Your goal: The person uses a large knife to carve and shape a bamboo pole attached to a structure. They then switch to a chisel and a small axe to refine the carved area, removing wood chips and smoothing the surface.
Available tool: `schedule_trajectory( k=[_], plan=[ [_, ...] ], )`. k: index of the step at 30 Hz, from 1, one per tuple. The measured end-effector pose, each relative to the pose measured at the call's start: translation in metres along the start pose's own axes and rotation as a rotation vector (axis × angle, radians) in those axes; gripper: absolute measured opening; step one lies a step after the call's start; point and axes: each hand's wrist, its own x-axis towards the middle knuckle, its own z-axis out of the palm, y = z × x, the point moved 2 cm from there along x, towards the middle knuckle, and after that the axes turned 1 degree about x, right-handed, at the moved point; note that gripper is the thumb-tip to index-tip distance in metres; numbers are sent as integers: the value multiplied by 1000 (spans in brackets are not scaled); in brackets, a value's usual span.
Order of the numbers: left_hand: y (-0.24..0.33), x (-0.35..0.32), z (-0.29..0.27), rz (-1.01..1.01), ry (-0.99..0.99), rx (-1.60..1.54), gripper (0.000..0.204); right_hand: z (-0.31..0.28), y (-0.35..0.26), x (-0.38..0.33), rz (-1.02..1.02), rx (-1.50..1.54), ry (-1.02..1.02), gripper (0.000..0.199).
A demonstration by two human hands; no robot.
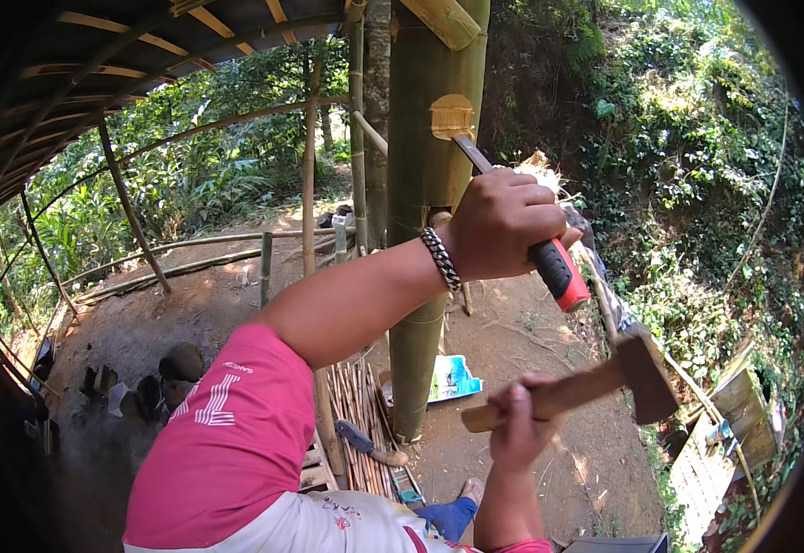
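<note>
My left hand [506,224], with a chain bracelet at its wrist, is closed round the red and black handle of a chisel [473,153]. The chisel's blade tip meets the lower edge of a pale, cut notch [452,116] in a thick green bamboo post [414,166]. Lower and to the right, my right hand [524,419] grips the wooden handle of a hatchet [646,380]. Its dark metal head is apart from the chisel, below and right of the red handle end.
A large knife [370,444] lies near a bundle of thin sticks [358,405] by the post's foot. A blue and white sheet [455,378] is behind the post. Slim poles [310,166] stand left under a roof [135,64]; a planted bank [697,166] rises right.
</note>
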Motion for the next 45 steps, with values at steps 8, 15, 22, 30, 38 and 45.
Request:
schedule_trajectory(
  k=[8, 15, 22, 30, 38, 45],
  plan=[
    [5, -10, 8, 3, -54, 29, 33, 5, 37, 2, -75, -68, -123, 21],
    [2, -11, 11, 54, -52, 49, 32, 11, 40, 15, -345, 199, -18, 16],
    [0, -13, 21, 69, -25, 50, 31, -10, 26, 23, -295, 217, -91, 20],
    [-2, -19, 22, 94, -39, 104, 31, -13, 5, 31, -694, 587, 201, 14],
    [-2, -21, 30, 110, -70, 152, 28, -14, 16, 39, -706, 649, 186, 18],
    [-4, -21, 35, 99, -55, 174, 28, -29, 23, 43, -516, 696, 221, 21]
  ],
)
